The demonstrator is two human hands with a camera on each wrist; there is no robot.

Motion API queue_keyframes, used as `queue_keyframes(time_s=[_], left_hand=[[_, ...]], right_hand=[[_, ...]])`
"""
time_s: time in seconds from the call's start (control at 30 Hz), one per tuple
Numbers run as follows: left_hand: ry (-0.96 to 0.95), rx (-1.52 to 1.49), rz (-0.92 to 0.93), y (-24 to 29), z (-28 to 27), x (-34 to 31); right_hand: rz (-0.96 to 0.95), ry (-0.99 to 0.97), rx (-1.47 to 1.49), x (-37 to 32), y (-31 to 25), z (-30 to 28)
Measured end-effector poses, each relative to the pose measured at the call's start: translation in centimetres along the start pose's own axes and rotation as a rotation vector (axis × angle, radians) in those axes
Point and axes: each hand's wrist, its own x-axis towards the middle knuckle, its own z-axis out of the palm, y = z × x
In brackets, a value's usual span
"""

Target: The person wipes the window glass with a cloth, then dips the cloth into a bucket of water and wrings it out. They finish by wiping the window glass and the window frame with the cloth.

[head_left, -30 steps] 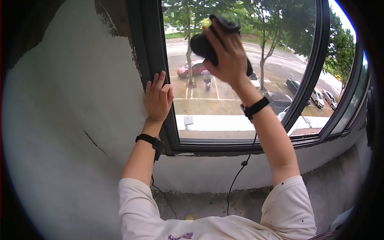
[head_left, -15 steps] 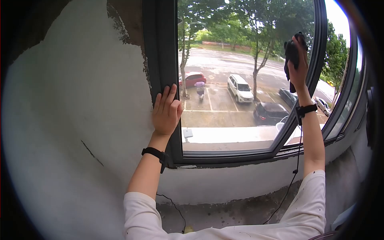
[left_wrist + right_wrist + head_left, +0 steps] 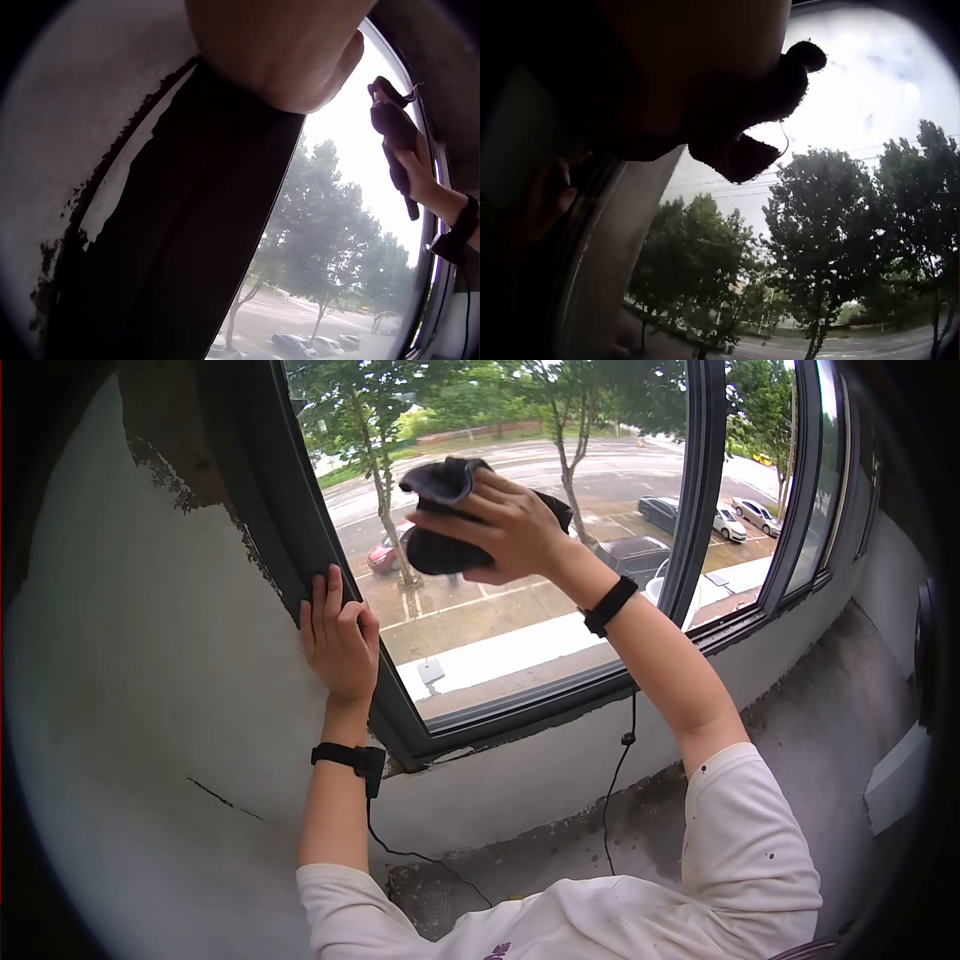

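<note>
Head view: a black cloth [image 3: 445, 552] lies against or just before the window pane [image 3: 480, 635], just short of 12 o'clock from the picture's centre. The right hand [image 3: 512, 532] backs it from 3 o'clock, its fingers long and somewhat spread across the fabric, not visibly curled round it; such a flat hold probably spreads pressure and keeps the folds from slipping. Whether the cloth's whole face meets the glass cannot be told.

The left hand [image 3: 342, 645], between 7 and 8 o'clock from the cloth, grasps nothing: its fingers rest, pointing towards 12, on the dark window frame [image 3: 305, 525], presumably as a brace for the reaching body. A black cable [image 3: 608, 800] hangs towards 6 o'clock below the sill.

Right-wrist view: silhouette hides the fingers; only the cloth's edge [image 3: 746, 159] is distinct.
</note>
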Motion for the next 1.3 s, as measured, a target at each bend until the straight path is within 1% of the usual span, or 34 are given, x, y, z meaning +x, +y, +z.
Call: queue_keyframes(time_s=[0.07, 0.13, 0.2, 0.27, 0.33, 0.4, 0.43, 0.47, 0.5, 0.53, 0.57, 0.63, 0.7, 0.73, 0.77, 0.83, 0.9, 0.93, 1.0, 1.07, 1.13, 1.2, 1.27, 1.3], left_hand=[[-0.024, -0.008, -0.02, -0.1, -0.2, 0.2], [-0.011, -0.02, -0.018, -0.1, -0.1, 0.1], [0.003, -0.025, -0.012, -0.1, 0.0, 0.2], [-0.015, -0.015, -0.006, -0.1, -0.1, 0.3], [-0.012, -0.019, 0.021, -0.2, 0.0, 0.2], [-0.018, -0.032, 0.006, -0.4, -0.1, 0.1], [-0.006, -0.042, 0.01, -0.4, -0.1, 0.1], [0.006, -0.057, 0.018, -0.3, 0.0, 0.2], [0.003, -0.051, 0.017, -0.3, 0.2, 0.1], [0.004, -0.065, 0.025, -0.2, 0.2, 0.0], [-0.012, -0.04, 0.013, -0.2, 0.1, 0.0], [-0.029, -0.031, -0.004, 0.0, 0.0, 0.1], [-0.023, -0.033, 0.005, 0.0, 0.0, 0.1], [-0.021, -0.016, 0.002, 0.0, 0.0, 0.1], [-0.016, -0.029, -0.002, -0.1, 0.1, 0.0], [-0.041, -0.065, -0.018, -0.1, -0.3, 0.0], [-0.052, -0.043, -0.013, -0.1, -0.3, 0.0], [-0.041, -0.028, -0.004, -0.1, -0.2, 0.1], [-0.026, -0.02, 0.001, -0.1, -0.1, 0.1], [-0.031, -0.023, 0.004, 0.0, 0.0, 0.1], [-0.046, 0.039, 0.01, 0.0, 0.0, -0.1], [-0.035, 0.061, 0.007, 0.2, 0.1, -0.2], [-0.068, 0.106, 0.014, 0.3, -0.1, -0.1], [-0.083, 0.125, 0.015, 0.1, 0.0, -0.3]], right_hand=[[-0.12, -0.268, 0.033, -2.6, 0.4, -1.4], [-0.119, -0.293, 0.003, -4.6, 2.2, -3.2], [-0.055, -0.244, -0.114, -7.0, 4.6, -5.5], [0.218, -0.069, -0.221, -9.8, 7.1, -7.7], [0.455, 0.242, -0.201, -11.2, 9.4, -8.6], [0.451, 0.382, -0.318, -9.9, 11.2, -8.5], [0.514, 0.472, -0.307, -8.9, 11.6, -7.6], [0.598, 0.536, -0.366, -8.0, 12.1, -6.2], [0.612, 0.583, -0.351, -6.1, 11.8, -4.8], [0.557, 0.609, -0.272, -3.1, 9.8, -3.6], [0.405, 0.567, -0.261, -0.7, 8.1, -2.4], [0.403, 0.4, -0.217, 2.6, 3.1, 0.1], [0.374, 0.312, -0.114, 3.7, -1.8, 2.5], [0.364, 0.274, -0.038, 3.4, -4.1, 3.5], [0.342, 0.19, -0.006, 2.5, -6.2, 4.3], [0.266, 0.058, 0.066, -0.9, -9.1, 5.2], [0.132, -0.046, 0.123, -4.2, -9.3, 5.4], [0.06, -0.1, 0.137, -6.3, -8.7, 4.4], [-0.022, -0.209, 0.124, -10.6, -5.8, 1.5], [0.031, -0.279, 0.083, -14.8, -1.5, -2.5], [0.223, -0.117, -0.066, -16.8, 2.0, -6.0], [0.5, 0.142, -0.096, -15.9, 4.3, -6.9], [0.607, 0.439, -0.154, -12.9, 5.6, -5.7], [0.709, 0.479, -0.144, -11.5, 5.2, -4.6]])
